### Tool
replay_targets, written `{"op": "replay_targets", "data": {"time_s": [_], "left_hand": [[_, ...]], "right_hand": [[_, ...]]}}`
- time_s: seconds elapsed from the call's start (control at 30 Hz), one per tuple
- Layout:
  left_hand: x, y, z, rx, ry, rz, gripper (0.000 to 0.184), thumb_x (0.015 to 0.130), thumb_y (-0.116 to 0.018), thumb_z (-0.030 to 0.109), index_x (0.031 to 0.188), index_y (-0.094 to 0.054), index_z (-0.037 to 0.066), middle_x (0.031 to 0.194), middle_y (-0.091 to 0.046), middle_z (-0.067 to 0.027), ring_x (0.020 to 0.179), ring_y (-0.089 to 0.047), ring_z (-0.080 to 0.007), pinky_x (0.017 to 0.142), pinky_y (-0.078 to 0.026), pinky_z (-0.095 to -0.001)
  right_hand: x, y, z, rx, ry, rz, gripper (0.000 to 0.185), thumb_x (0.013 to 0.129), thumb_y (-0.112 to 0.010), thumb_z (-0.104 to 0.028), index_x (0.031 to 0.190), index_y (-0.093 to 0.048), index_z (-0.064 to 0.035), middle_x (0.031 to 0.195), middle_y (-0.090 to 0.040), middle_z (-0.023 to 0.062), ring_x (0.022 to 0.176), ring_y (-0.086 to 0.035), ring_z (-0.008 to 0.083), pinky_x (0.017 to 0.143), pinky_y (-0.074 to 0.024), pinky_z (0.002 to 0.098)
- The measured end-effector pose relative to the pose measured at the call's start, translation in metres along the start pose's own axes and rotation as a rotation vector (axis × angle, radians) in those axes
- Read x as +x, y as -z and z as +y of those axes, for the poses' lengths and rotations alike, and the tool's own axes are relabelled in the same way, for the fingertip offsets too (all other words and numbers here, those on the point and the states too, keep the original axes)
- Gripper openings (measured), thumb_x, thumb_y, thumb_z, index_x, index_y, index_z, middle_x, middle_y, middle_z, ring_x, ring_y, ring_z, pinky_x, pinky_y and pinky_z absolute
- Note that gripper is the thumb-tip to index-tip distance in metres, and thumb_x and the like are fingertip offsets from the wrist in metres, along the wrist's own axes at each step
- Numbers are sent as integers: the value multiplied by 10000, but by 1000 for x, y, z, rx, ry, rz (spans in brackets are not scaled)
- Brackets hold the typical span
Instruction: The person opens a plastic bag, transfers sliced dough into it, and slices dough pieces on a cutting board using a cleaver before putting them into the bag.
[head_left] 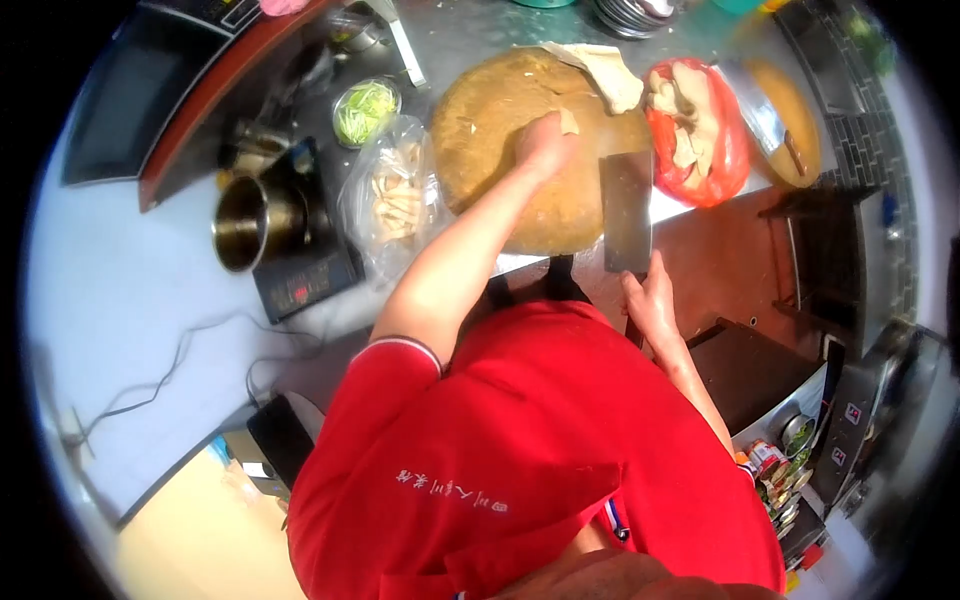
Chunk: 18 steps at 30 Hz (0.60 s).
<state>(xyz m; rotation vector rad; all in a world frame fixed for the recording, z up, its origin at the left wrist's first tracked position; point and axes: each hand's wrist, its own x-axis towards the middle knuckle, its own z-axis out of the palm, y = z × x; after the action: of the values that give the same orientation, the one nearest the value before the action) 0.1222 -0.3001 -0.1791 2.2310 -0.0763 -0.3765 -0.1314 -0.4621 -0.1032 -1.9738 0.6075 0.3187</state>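
My left hand [545,146] is closed on the round wooden chopping board [485,110], and a small pale food piece [569,122] pokes out at its fingers. My right hand [652,302] grips the handle of a broad cleaver [628,205], whose dark blade lies over the board's right edge. Pale, folded, sheet-like food [612,78] rests at the board's far edge. To the right, a red plastic bag [735,150] stands open around more of these pale pieces. On the left, a clear plastic bag [410,190] holds pale cut strips.
A bowl of shredded green vegetable [364,113] sits beyond the clear bag. At left, a metal pot [240,225] is beside a black induction cooker [300,285]. Another knife [755,105] lies on a smaller wooden board [800,120] at right. Stacked plates [632,18] stand at the back.
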Motion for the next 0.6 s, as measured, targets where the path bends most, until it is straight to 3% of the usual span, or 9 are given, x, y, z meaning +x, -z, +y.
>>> {"op": "replay_targets", "data": {"time_s": [0.1,0.13,0.2,0.27,0.3,0.37,0.47,0.53,0.6], "left_hand": [[-11,22,-10,-117,71,-132,392,920,-725,290,1194,-697,11,989,-762,-145,816,-706,-246,771,-549,-392],[-21,28,-20,-347,101,-233,356,943,-718,283,1187,-707,24,962,-751,-111,781,-675,-204,726,-525,-356],[-49,42,-43,-812,163,-434,286,987,-704,269,1171,-726,50,910,-729,-43,712,-613,-119,635,-476,-285],[-76,62,-56,-918,206,-644,235,1006,-701,290,1106,-736,79,849,-662,25,672,-534,-70,582,-401,-248],[-85,69,-62,-973,226,-745,218,1016,-699,300,1073,-741,94,818,-628,60,653,-494,-45,555,-364,-229],[-81,71,-79,-599,206,-899,260,1020,-710,313,1137,-738,83,835,-653,38,671,-518,-45,547,-368,-211],[-73,71,-81,-217,82,-930,276,997,-719,301,1119,-755,56,852,-685,-1,704,-579,-101,602,-451,-271],[-65,73,-74,3,-96,-859,280,975,-723,292,1091,-761,40,869,-710,-29,730,-613,-141,651,-492,-318],[-60,77,-71,219,-151,-768,319,933,-723,300,1082,-754,20,909,-751,-136,834,-700,-259,751,-528,-412]], "right_hand": [[11,-1,24,-63,120,32,321,971,-654,-97,1249,-537,11,893,-705,288,784,-716,442,677,-560,490],[14,-1,32,-95,180,48,329,965,-661,-103,1248,-539,13,925,-709,312,848,-717,493,715,-563,512],[18,-1,40,-148,237,49,319,990,-642,-81,1272,-528,16,790,-670,197,648,-665,296,587,-540,419],[18,-1,47,-189,266,47,316,1003,-633,-72,1285,-523,20,725,-652,143,550,-639,201,523,-527,375],[19,0,46,-203,274,47,318,1003,-633,-74,1286,-523,22,728,-654,145,552,-640,203,524,-524,377],[18,-1,41,-214,261,42,300,996,-641,-81,1253,-529,26,726,-646,154,558,-638,216,530,-516,388],[11,5,8,-227,138,-23,302,946,-694,-119,1153,-520,15,933,-678,347,941,-665,552,762,-530,573],[10,6,3,-290,205,-31,273,947,-687,-106,1109,-502,12,919,-671,340,922,-662,549,750,-524,571],[9,8,-3,-371,266,-35,265,947,-690,-97,1099,-501,12,915,-668,335,907,-661,545,746,-525,560]]}}
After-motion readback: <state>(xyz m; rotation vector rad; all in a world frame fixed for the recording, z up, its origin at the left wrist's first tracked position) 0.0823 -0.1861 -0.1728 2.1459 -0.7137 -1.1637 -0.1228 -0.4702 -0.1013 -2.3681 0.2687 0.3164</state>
